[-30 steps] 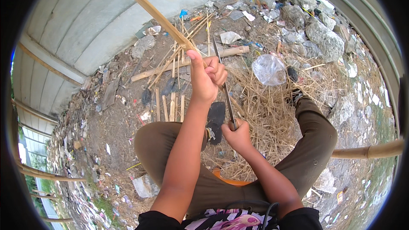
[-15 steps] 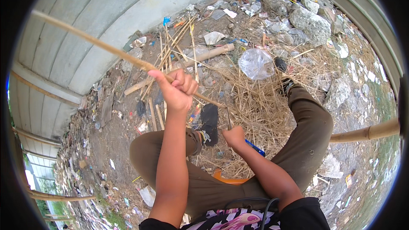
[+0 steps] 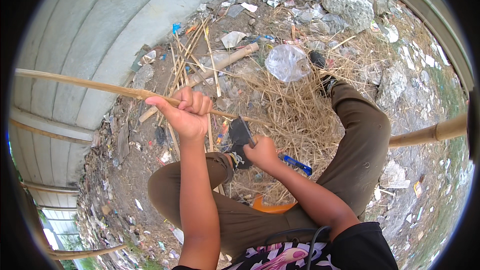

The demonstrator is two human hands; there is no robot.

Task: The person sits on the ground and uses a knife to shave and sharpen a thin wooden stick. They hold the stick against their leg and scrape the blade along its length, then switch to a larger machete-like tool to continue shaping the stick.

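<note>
Although a blue cutter [image 3: 298, 165] lies on the ground beside the right wrist, the right hand [image 3: 261, 152] is closed around the lower end of a dark blade [image 3: 246, 131]. The blade points up toward the stick [image 3: 125, 90]; whether they touch, I cannot tell. A black shoe [image 3: 237, 132] is just behind it, so in my opinion each stroke should be light and directed away from this foot. The left hand [image 3: 184, 119] has its fingers wrapped fully around the stick, which seems a firm hold, but they should be well clear of the edge. The stick slants from the straw [image 3: 295, 107] up to the left, and farther away more sticks [image 3: 192, 52] lie loosely before the wall [image 3: 100, 20].
</note>
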